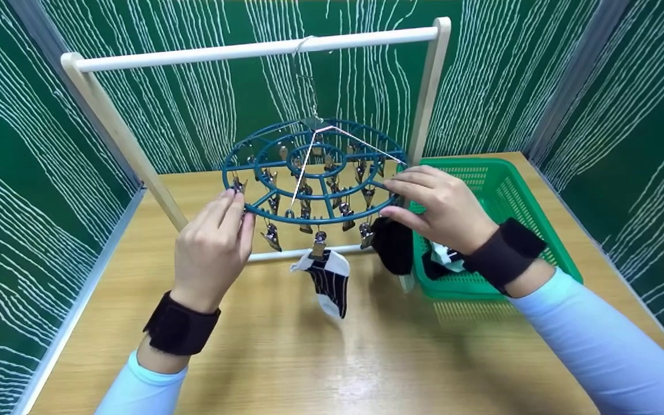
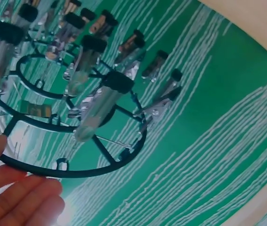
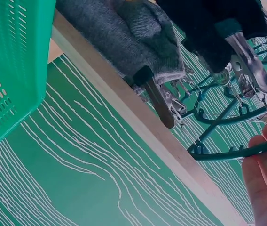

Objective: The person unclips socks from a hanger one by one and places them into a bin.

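- Green walls (image 1: 436,115), wood table (image 1: 263,357)
- L hand (image 1: 208,251) & R hand (image 1: 447,204) both pinching rim of clip hanger (image 1: 327,199), hung off white bar (image 1: 251,51)
- B/W sock (image 1: 330,282) clipped up front
- green basket (image 1: 508,193) nr table's back R corner

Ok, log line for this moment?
left hand: grips round teal clip hanger | right hand: grips hanger's other side | foremost black-and-white sock: clipped, hanging | green plastic basket: right of hanger

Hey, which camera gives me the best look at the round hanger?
The head view: the round hanger shows almost whole there, hanging from the white rail. The left wrist view shows only a section beside the left hand; the right wrist view shows another partial section beside the right hand.
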`<action>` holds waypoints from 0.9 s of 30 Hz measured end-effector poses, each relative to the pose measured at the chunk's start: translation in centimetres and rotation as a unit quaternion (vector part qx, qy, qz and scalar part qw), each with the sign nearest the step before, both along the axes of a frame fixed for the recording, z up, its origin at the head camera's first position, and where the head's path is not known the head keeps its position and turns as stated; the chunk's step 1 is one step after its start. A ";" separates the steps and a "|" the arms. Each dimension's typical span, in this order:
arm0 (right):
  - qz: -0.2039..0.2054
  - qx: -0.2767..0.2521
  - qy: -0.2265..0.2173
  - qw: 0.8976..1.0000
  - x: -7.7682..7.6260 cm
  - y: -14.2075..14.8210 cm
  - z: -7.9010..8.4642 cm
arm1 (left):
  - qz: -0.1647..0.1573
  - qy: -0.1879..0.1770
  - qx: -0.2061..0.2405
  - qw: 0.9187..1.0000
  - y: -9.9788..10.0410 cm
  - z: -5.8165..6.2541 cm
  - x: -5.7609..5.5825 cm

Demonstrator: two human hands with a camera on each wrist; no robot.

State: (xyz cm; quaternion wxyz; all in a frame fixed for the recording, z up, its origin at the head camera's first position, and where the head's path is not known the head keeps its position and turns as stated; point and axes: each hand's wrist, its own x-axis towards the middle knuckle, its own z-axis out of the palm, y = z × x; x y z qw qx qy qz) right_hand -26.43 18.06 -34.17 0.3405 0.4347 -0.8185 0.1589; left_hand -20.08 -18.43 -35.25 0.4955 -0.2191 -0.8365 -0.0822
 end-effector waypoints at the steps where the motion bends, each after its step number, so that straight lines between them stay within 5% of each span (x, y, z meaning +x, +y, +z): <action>1: -0.002 0.002 -0.002 1.000 0.0 0.0 0.0 | 0.003 -0.006 0.000 1.000 0.1 0.0 0.1; 8: -0.018 0.008 -0.023 1.000 0.0 -0.2 -0.1 | -0.002 -0.008 0.005 1.000 1.2 0.1 1.4; 16: -0.035 0.007 -0.042 0.998 0.2 -0.3 0.0 | -0.084 0.021 0.066 0.994 2.9 0.2 2.8; 27: -0.005 -0.004 -0.021 1.000 0.0 -0.1 0.0 | -0.189 -0.101 0.144 0.966 5.2 -1.5 3.1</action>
